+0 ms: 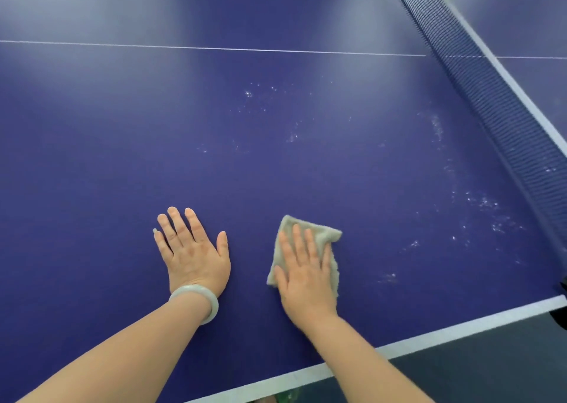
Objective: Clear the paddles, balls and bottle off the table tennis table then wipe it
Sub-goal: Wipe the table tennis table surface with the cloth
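Across the dark blue table tennis bench, whitish dusty smudges scatter toward the dark mesh net with its white top band; a thin white centre line runs up to the net, and a white edge stripe borders grey floor; left of the net, the right hand lies flat, its grip spread open, palm pressing a crumpled beige cloth onto the bench; further left, the left hand, wearing a pale jade-like bangle, rests open and flat, holding nothing.
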Tool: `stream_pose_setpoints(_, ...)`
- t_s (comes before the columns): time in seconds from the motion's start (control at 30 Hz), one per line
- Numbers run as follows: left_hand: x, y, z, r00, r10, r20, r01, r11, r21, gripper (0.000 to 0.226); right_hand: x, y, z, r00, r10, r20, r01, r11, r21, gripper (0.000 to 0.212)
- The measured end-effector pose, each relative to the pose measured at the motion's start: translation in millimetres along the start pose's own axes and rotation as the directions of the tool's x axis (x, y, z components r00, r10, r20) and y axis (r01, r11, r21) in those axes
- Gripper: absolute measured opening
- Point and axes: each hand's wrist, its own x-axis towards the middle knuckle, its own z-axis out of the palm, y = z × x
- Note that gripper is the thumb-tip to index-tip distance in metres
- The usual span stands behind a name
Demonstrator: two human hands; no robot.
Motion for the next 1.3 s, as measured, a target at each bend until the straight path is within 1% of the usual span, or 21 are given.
stream_pose_setpoints(0.07,-1,-1,0,1.0,0.003,0.0,-0.003,1.0,-0.013,0.078,-27,10,2,0.977,-0.214,0.022,0.214,0.977,-0.004,0.063)
stream_pose_setpoints(0.1,-1,-1,-1,1.0,0.004,-0.001,-0.004,1.0,-0.016,0.078,-33,30,0,0.968,-0.247,0.035,0.248,0.969,-0.014,0.062)
stream_pose_setpoints(0.13,-1,-1,-1,1.0,0.005,-0.001,-0.005,1.0,-0.016,0.078,-37,54,-2,0.975,-0.219,0.044,0.221,0.975,-0.03,0.061)
stream_pose_setpoints(0.17,-1,-1,-1,1.0,0.006,0.001,-0.006,1.0,-0.014,0.078,-38,80,-5,0.99,-0.137,0.035,0.139,0.989,-0.051,0.062)
stream_pose_setpoints(0.23,-1,-1,-1,1.0,0.008,0.008,-0.008,1.0,-0.01,0.078,-35,125,-14,0.984,0.176,0.027,-0.174,0.983,-0.065,0.064)
stream_pose_setpoints(0.3,-1,0,-1,1.0,0.006,0.012,-0.006,1.0,-0.008,0.079,-29,139,-20,0.882,0.469,0.054,-0.468,0.883,-0.026,0.061)
stream_pose_setpoints(0.33,-1,-1,-1,1.0,0.003,0.018,-0.003,1.0,-0.006,0.079,-25,131,-20,0.839,0.54,0.064,-0.541,0.841,-0.004,0.061)
stream_pose_setpoints(0.37,-1,-1,-1,1.0,0.001,0.021,-0.001,1.0,-0.005,0.079,-22,114,-19,0.824,0.563,0.067,-0.564,0.826,0.001,0.062)
stream_pose_setpoints(0.43,0,-1,-1,1.0,0.001,0.02,-0.001,1.0,-0.008,0.079,-21,66,-12,0.884,0.465,0.046,-0.465,0.885,-0.015,0.064)
stream_pose_setpoints(0.5,0,-1,-2,1.0,0.003,0.027,-0.003,1.0,-0.019,0.079,-34,13,-2,0.973,0.231,0.017,-0.231,0.973,-0.012,0.066)
stream_pose_setpoints(0.53,0,-1,-2,1.0,0.006,0.029,-0.005,1.0,-0.022,0.078,-44,-5,2,0.994,0.104,0.014,-0.104,0.995,-0.007,0.066)
stream_pose_setpoints(0.6,0,-2,-1,1.0,0.013,0.026,-0.012,1.0,-0.027,0.078,-65,-12,6,0.997,-0.079,0.025,0.079,0.997,-0.007,0.065)
stream_pose_setpoints(0.63,0,-3,-1,1.0,0.015,0.027,-0.014,0.999,-0.03,0.078,-72,0,7,0.992,-0.12,0.029,0.121,0.992,-0.021,0.064)
stream_pose_setpoints(0.7,-1,-4,-1,0.999,0.02,0.025,-0.019,0.999,-0.03,0.078,-84,36,6,0.997,-0.07,0.021,0.071,0.997,-0.043,0.064)
stream_pose_setpoints(0.83,-1,-5,-3,0.999,0.029,0.038,-0.028,0.999,-0.035,0.078,-87,105,-1,0.967,0.249,0.05,-0.246,0.968,-0.054,0.064)
stream_pose_setpoints(0.9,-2,-5,-6,0.998,0.033,0.052,-0.031,0.999,-0.037,0.079,-80,120,-1,0.953,0.295,0.072,-0.291,0.955,-0.062,0.067)
stream_pose_setpoints(1.0,1,-4,-13,0.997,0.022,0.078,-0.017,0.998,-0.069,0.078,-75,123,-1,0.95,0.303,0.071,-0.299,0.952,-0.067,0.067)
stream_pose_setpoints(1.07,2,0,-18,0.997,0.025,0.071,-0.012,0.986,-0.169,0.071,-75,121,-4,0.953,0.297,0.066,-0.294,0.954,-0.056,0.067)
stream_pose_setpoints(1.17,-12,27,-21,0.983,0.176,-0.043,-0.181,0.937,-0.299,0.058,-75,118,-7,0.961,0.275,0.041,-0.274,0.961,-0.033,0.067)
stream_pose_setpoints(1.23,-32,63,-20,0.958,0.273,-0.084,-0.285,0.899,-0.332,0.057,-80,120,-7,0.978,0.207,0.036,-0.205,0.978,-0.034,0.067)
stream_pose_setpoints(1.3,-52,106,-15,0.943,0.329,-0.051,-0.326,0.881,-0.344,0.059,-92,129,-5,0.999,0.027,0.032,-0.027,1.0,-0.016,0.066)
